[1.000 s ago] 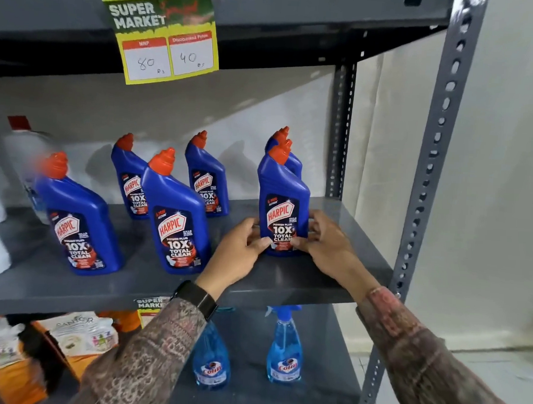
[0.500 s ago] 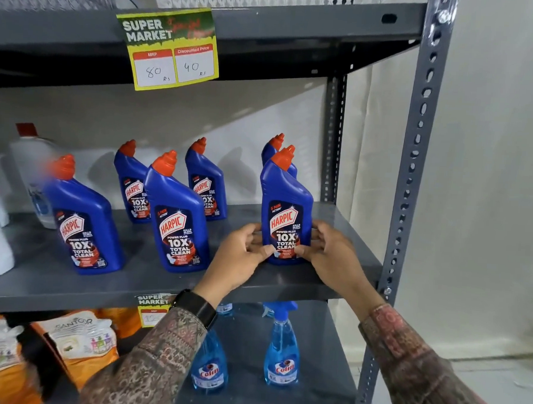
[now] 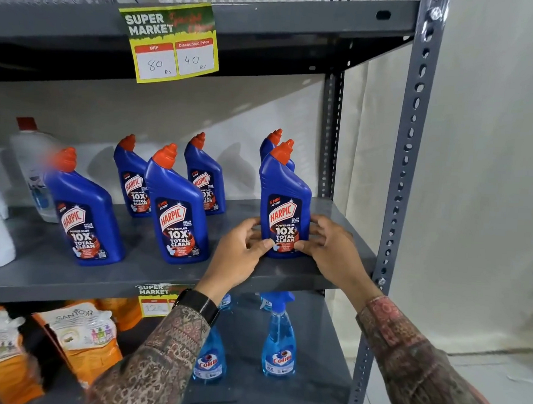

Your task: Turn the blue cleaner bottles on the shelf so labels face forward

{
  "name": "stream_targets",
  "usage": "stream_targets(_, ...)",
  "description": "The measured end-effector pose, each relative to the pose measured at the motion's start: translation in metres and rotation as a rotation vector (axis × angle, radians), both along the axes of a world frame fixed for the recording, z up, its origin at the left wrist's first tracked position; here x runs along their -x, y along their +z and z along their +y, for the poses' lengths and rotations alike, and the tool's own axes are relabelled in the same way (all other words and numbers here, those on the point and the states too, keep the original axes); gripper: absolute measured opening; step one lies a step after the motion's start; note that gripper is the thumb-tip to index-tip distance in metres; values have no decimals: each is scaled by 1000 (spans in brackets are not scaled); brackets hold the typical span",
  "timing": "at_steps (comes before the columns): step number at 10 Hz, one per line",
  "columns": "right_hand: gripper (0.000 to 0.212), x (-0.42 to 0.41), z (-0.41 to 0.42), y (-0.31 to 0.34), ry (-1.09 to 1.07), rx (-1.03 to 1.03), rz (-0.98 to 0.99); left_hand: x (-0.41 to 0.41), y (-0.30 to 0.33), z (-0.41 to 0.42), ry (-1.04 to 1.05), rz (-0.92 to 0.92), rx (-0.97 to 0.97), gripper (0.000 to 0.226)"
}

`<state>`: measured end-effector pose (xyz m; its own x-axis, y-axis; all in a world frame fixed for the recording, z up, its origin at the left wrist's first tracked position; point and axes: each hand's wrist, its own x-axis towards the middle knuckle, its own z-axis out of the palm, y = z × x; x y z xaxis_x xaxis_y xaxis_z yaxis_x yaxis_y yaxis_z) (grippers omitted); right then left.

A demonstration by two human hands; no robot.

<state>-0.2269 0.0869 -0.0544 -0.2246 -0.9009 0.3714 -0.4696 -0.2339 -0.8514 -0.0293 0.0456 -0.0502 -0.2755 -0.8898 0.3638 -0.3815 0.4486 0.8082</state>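
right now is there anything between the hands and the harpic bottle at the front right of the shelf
Nothing visible. The left hand and right hand already touch the front right bottle on either side of its label, which faces forward. Another bottle stands directly behind it.

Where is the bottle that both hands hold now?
In the head view, the held bottle stands at the shelf's right front, between the left hand and right hand.

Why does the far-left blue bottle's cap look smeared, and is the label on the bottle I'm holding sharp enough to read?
Head view: the far-left bottle's cap and the white bottle behind it are blurred; the held bottle's label is sharp and readable between the left hand and right hand; the bottles cast soft shadows on the back wall.
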Motion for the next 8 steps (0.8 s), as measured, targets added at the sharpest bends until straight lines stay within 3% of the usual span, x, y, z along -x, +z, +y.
stream_targets(5,59,0,0,-6,-59,-4,51,-1,-1,4,12,-7,10,48)
stream_targets(7,67,-4,7,-1,-74,-33,35,-9,10,18,-26,-4,-52,59)
stream_targets(8,72,-18,20,2,-218,61,13,-41,16,34,33,33,64,58)
